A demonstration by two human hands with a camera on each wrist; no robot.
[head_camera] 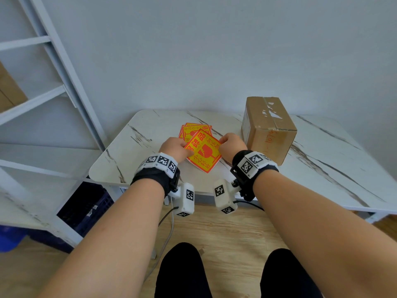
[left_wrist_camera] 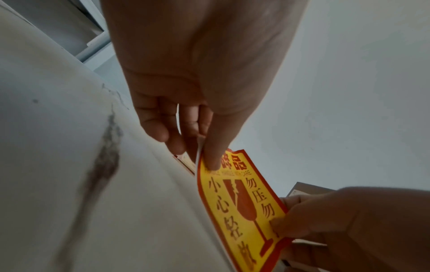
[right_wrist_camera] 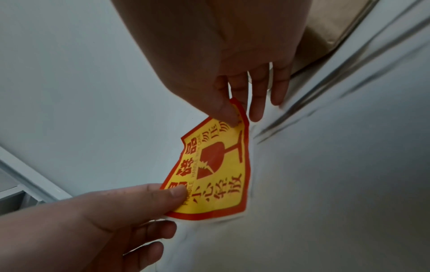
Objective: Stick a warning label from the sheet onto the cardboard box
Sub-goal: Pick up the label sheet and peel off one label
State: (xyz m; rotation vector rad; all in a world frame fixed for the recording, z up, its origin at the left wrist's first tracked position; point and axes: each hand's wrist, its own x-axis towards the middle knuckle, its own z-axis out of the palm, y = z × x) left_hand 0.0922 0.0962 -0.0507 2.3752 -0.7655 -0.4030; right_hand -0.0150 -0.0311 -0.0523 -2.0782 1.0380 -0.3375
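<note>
A yellow and red warning label sheet [head_camera: 204, 150] [left_wrist_camera: 242, 206] [right_wrist_camera: 216, 173] is held just above the marble table between both hands. My left hand [head_camera: 177, 147] [left_wrist_camera: 209, 158] pinches its left corner, thumb on the printed face. My right hand [head_camera: 229, 145] [right_wrist_camera: 229, 114] pinches the opposite corner, thumb on top. More such label sheets [head_camera: 193, 128] lie stacked on the table behind it. The cardboard box [head_camera: 268, 127] [right_wrist_camera: 330, 27] stands upright to the right, close to my right hand.
The white marble table [head_camera: 150, 143] stands against a plain wall. A white metal shelf frame [head_camera: 53, 82] rises at the left, with a dark crate [head_camera: 86, 207] under it. My knees [head_camera: 182, 269] are below the table's near edge.
</note>
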